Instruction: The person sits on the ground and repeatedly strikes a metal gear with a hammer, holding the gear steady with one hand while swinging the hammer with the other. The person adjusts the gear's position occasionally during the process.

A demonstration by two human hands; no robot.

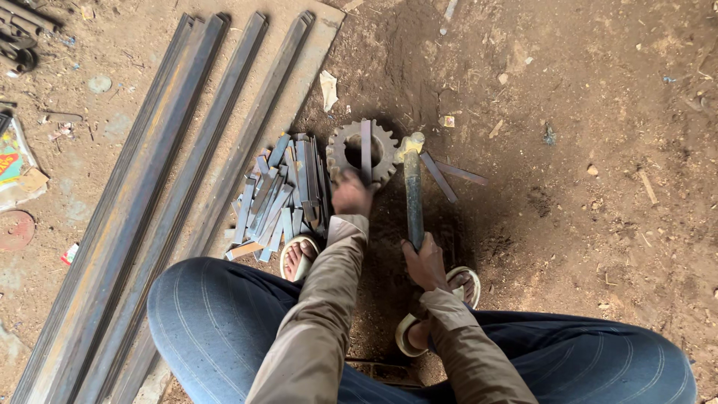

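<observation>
Steel strip held upright-in-frame across a toothed gear wheel, hammer gripped alongside.

Grey metal: a short flat strip (pixel 366 150) is laid over the gear wheel (pixel 363 152), its long axis running straight away from the left hand (pixel 351 194), which is closed on the strip's near end. The strip lies directly beyond those fingers, touching the gear. The right hand (pixel 425 262) is wrapped around the handle of a hammer (pixel 412 191), whose head rests just right of the gear; the left hand is the nearer to the strip. A pile of cut strips (pixel 280 196) is stacked just left of the left hand. Two loose strips (pixel 449 175) lie right of the hammer head. Long steel bars (pixel 161 187) are ranged further left. A flat printed package (pixel 13 163), yellow, green and red, lies far left at the frame edge.
</observation>
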